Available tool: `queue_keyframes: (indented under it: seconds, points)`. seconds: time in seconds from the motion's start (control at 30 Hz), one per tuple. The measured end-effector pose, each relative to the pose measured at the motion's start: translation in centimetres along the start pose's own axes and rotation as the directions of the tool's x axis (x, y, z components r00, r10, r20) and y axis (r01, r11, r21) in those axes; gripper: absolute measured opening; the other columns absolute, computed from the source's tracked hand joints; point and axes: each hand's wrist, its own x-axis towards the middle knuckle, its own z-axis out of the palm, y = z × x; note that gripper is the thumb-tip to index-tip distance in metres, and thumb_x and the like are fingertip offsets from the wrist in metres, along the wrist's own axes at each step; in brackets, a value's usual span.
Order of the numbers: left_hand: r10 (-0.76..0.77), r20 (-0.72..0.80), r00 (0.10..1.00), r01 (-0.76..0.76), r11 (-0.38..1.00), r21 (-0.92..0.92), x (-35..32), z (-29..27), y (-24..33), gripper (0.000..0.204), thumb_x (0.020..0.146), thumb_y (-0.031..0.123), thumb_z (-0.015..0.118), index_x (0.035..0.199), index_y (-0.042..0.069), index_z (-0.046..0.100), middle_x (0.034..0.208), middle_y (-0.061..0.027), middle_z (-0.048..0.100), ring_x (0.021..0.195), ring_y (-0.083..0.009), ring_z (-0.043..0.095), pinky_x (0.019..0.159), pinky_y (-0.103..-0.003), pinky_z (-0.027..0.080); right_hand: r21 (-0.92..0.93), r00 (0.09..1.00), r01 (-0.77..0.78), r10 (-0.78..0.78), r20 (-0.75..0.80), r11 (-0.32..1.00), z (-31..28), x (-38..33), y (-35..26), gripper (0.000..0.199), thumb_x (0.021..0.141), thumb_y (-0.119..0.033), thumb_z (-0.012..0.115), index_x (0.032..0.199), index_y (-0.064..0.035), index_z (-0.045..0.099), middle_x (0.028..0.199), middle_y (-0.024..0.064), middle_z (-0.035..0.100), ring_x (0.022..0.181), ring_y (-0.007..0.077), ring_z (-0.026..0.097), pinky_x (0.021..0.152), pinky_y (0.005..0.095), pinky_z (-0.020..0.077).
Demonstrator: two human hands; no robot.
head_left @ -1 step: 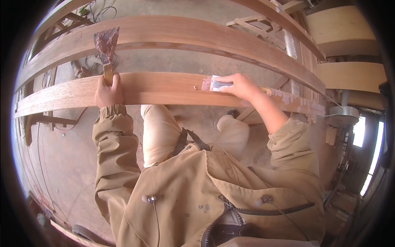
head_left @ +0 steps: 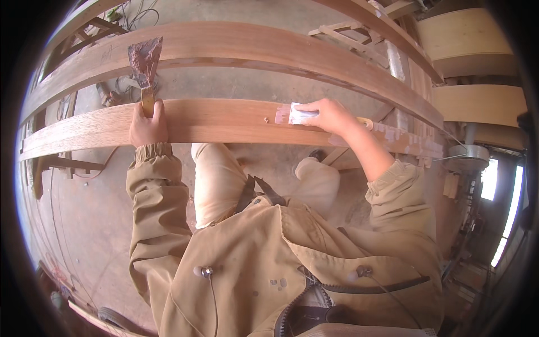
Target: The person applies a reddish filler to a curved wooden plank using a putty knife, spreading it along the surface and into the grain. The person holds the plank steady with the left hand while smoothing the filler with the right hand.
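Observation:
My left hand (head_left: 149, 128) is closed round the handle of a putty knife (head_left: 145, 64), its blade upright and coated with lumpy reddish-brown filler. That hand rests at the near wooden plank (head_left: 224, 118). Farther right, my right hand (head_left: 325, 116) pinches a small flat scraper (head_left: 297, 114) with a pale, smeared blade against the plank's face. A pinkish filler patch (head_left: 282, 115) shows just left of the scraper, with a small crumb (head_left: 266, 120) beside it. More pale filler smears (head_left: 398, 137) mark the plank right of my hand.
A second long plank (head_left: 224, 45) runs parallel beyond the near one. Wooden trestle parts (head_left: 351, 39) stand behind it. Curved light wood panels (head_left: 471, 36) and a round metal fixture (head_left: 470, 157) are at the right. Cables (head_left: 140, 17) lie on the floor at the upper left.
The scraper and my right hand have shifted very slightly to the right along the plank. My left hand and the putty knife have stayed in place.

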Motion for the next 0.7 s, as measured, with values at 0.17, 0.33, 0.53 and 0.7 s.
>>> queue_keyframes:
  seconds: [0.17, 0.33, 0.53, 0.7]
  points:
    - [0.006, -0.007, 1.0, -0.007, 1.0, -0.008, -0.3, 0.3, 0.5, 0.042, 0.077, 0.051, 0.057, 0.098, 0.015, 0.062, 0.084, -0.0121, 0.066, 0.082, -0.0343, 0.062, 0.071, -0.043, 0.046, -0.278, 0.999, -0.005, -0.01, -0.053, 0.96, -1.0, -0.4, -5.4, 0.03, 0.08, -0.029, 0.06, 0.11, -0.0275, 0.065, 0.099, 0.0101, 0.066, 0.093, 0.0301, 0.061, 0.081, 0.0397, 0.048]
    - [0.011, 0.003, 1.0, -0.011, 1.0, -0.007, -0.2, -0.1, 0.2, 0.041, 0.077, 0.05, 0.058, 0.096, 0.014, 0.062, 0.083, -0.0119, 0.066, 0.081, -0.0346, 0.062, 0.07, -0.043, 0.046, -0.364, 0.999, -0.03, 0.039, 0.016, 0.931, -1.0, 0.3, -5.5, 0.029, 0.081, -0.031, 0.06, 0.109, -0.0282, 0.066, 0.095, 0.0105, 0.066, 0.091, 0.0298, 0.062, 0.079, 0.0399, 0.0482]
    - [0.036, -0.034, 0.999, -0.036, 0.999, -0.004, -0.3, 0.4, 0.0, 0.041, 0.077, 0.05, 0.058, 0.094, 0.013, 0.062, 0.082, -0.0128, 0.066, 0.08, -0.0351, 0.062, 0.069, -0.044, 0.047, -0.445, 0.999, -0.034, 0.045, 0.015, 0.895, -1.4, 0.6, -6.1, 0.025, 0.082, -0.028, 0.057, 0.104, -0.025, 0.067, 0.094, 0.0092, 0.067, 0.091, 0.0286, 0.062, 0.078, 0.0395, 0.049]
    - [0.003, -0.014, 1.0, -0.003, 1.0, 0.003, -0.3, 0.4, 0.4, 0.042, 0.077, 0.05, 0.058, 0.095, 0.013, 0.062, 0.082, -0.0136, 0.066, 0.08, -0.0357, 0.062, 0.069, -0.044, 0.047, -0.363, 0.994, 0.049, -0.08, -0.071, 0.93, -0.4, -0.1, -4.8, 0.021, 0.083, -0.022, 0.053, 0.096, -0.0229, 0.069, 0.09, 0.008, 0.067, 0.089, 0.0272, 0.063, 0.076, 0.0395, 0.0497]
